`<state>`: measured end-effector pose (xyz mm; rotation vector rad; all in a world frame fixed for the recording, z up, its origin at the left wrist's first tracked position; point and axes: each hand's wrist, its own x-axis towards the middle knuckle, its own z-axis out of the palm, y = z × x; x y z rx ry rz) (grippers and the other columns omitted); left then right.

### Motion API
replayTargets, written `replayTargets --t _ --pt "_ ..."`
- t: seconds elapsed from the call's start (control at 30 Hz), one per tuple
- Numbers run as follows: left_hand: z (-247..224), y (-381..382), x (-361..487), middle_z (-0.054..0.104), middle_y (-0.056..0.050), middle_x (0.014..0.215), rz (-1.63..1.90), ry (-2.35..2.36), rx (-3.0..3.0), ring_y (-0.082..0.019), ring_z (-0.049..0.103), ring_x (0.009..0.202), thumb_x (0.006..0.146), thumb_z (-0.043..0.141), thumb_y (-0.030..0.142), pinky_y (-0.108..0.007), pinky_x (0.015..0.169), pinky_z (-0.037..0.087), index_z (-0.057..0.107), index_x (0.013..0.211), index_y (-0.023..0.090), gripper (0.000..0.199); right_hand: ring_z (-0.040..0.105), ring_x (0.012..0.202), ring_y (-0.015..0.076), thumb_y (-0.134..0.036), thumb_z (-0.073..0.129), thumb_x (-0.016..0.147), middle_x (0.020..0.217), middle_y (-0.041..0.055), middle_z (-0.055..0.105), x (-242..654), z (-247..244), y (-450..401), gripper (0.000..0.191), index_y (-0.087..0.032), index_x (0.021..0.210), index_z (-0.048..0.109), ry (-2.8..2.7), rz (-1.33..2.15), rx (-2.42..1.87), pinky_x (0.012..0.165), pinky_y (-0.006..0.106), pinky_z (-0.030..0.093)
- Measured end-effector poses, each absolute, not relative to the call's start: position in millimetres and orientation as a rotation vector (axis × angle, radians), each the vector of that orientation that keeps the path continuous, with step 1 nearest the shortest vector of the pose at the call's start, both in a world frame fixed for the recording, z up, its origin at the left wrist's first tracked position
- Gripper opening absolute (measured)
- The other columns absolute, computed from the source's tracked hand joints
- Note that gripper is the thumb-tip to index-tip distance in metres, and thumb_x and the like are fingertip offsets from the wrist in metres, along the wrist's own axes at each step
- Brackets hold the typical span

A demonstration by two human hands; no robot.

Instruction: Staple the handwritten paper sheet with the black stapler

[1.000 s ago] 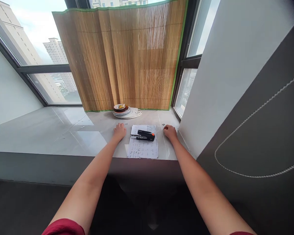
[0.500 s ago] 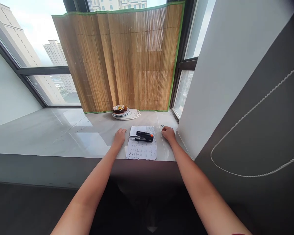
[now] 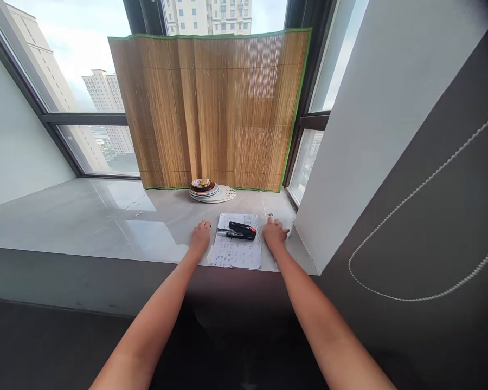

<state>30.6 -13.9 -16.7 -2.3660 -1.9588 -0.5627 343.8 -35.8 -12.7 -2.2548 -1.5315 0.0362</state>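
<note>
At the window ledge [image 3: 81, 227], two hands flank a written sheet of paper [image 3: 236, 253] with a black stapler-like tool [image 3: 244, 227] lying on it.
The tool lies across the sheet's upper half, where its weight probably keeps the paper flat. The left hand [image 3: 200, 235] rests just left of the sheet with fingers bent; whether its fingertips pinch anything I cannot tell. The right hand [image 3: 275, 233] lies right of the sheet, fingers and thumb apart, beside small bits [image 3: 270, 215]. The paper's near end reaches about to the ledge's front edge; stacked plates [image 3: 212, 194] stand beyond it, the wall [image 3: 329, 173] hems the right, and wide room runs left.
</note>
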Motion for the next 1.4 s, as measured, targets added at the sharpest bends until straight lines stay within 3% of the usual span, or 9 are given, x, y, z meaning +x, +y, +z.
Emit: replayTargets --t 0.13,0.27,0.37,0.5,0.63,0.73,0.9,1.07,1.4 --pt "-18.2 -12.0 28.9 0.064 -0.012 0.112 -0.662 -2.002 -2.320 -0.022 0.065 0.085 0.102 0.038 0.006 -0.033 0.076 0.048 0.065 0.102 0.019 0.030 0.064 0.083 0.0228 -0.019 0.050 0.085 0.084 0.0072 0.070 353.5 -12.3 -41.1 0.022 -0.018 0.093 0.071 -1.445 0.215 -1.860 0.083 0.035 0.044" --pt "-16.7 -12.7 30.5 0.060 -0.013 0.117 -0.758 -1.918 -2.313 -0.024 0.066 0.100 0.104 0.046 0.011 -0.031 0.079 0.049 0.063 0.096 0.019 0.020 0.053 0.064 0.0189 -0.030 0.053 0.081 0.063 -0.0007 0.057 358.3 -10.2 -43.3 0.016 -0.022 0.078 0.065 -1.377 0.289 -1.433 0.068 0.031 0.042" --pt "-16.4 -14.6 32.3 0.063 -0.013 0.112 -0.873 -1.818 -2.344 -0.023 0.067 0.095 0.105 0.045 0.012 -0.030 0.074 0.049 0.061 0.102 0.020 0.017 0.056 0.068 0.0187 -0.043 0.056 0.089 0.073 0.0003 0.062 349.8 -7.9 -46.4 0.025 -0.022 0.092 0.069 -1.490 0.409 -1.211 0.066 0.030 0.043" --pt "-18.6 -15.5 31.1 0.067 -0.006 0.092 -0.992 -1.591 -2.474 -0.021 0.067 0.083 0.101 0.044 0.004 -0.030 0.075 0.051 0.060 0.109 0.020 0.024 0.063 0.086 0.0207 -0.052 0.057 0.099 0.102 0.0055 0.069 337.9 -8.6 -48.7 0.038 -0.024 0.122 0.067 -1.795 0.474 -1.015 0.077 0.033 0.050" --pt "-19.4 -14.7 28.8 0.069 -0.007 0.101 -1.090 -1.283 -2.605 -0.021 0.069 0.094 0.101 0.044 0.004 -0.031 0.082 0.054 0.064 0.121 0.019 0.032 0.061 0.107 0.0259 -0.047 0.066 0.098 0.117 0.0091 0.069 333.9 -16.8 -46.1 0.039 -0.026 0.130 0.063 -2.050 0.374 -0.967 0.097 0.042 0.051" --pt "-18.3 -15.1 29.1 0.068 -0.008 0.104 -1.139 -1.165 -2.667 -0.020 0.069 0.097 0.106 0.046 0.013 -0.031 0.083 0.056 0.067 0.127 0.020 0.031 0.062 0.109 0.0263 -0.038 0.066 0.098 0.120 0.0098 0.068 332.7 -23.5 -44.2 0.040 -0.026 0.136 0.059 -2.094 0.354 -1.022 0.099 0.043 0.052" --pt "-14.9 -16.8 30.8 0.069 -0.008 0.110 -1.175 -1.053 -2.760 -0.020 0.070 0.101 0.106 0.050 0.017 -0.033 0.089 0.056 0.071 0.128 0.024 0.031 0.067 0.103 0.0252 -0.032 0.067 0.097 0.115 0.0091 0.072 330.3 -25.1 -43.3 0.043 -0.025 0.139 0.059 -2.099 0.366 -1.091 0.095 0.042 0.055" --pt "-14.1 -17.6 26.5 0.078 -0.007 0.105 -1.210 -1.061 -2.755 -0.024 0.071 0.100 0.100 0.065 0.020 -0.041 0.093 0.054 0.077 0.119 0.024 0.023 0.068 0.117 0.0291 -0.022 0.067 0.095 0.124 0.0107 0.073 327.8 -23.5 -43.3 0.038 -0.024 0.133 0.064 -2.111 0.285 -0.993 0.104 0.046 0.053" --pt "-18.9 -15.0 23.7 0.082 -0.005 0.099 -1.271 -1.045 -2.839 -0.022 0.073 0.090 0.094 0.076 0.027 -0.039 0.087 0.054 0.083 0.112 0.029 0.020 0.067 0.118 0.0301 -0.024 0.068 0.096 0.126 0.0115 0.072 325.2 -21.6 -45.7 0.039 -0.023 0.135 0.065 -2.171 0.217 -1.000 0.106 0.046 0.052"
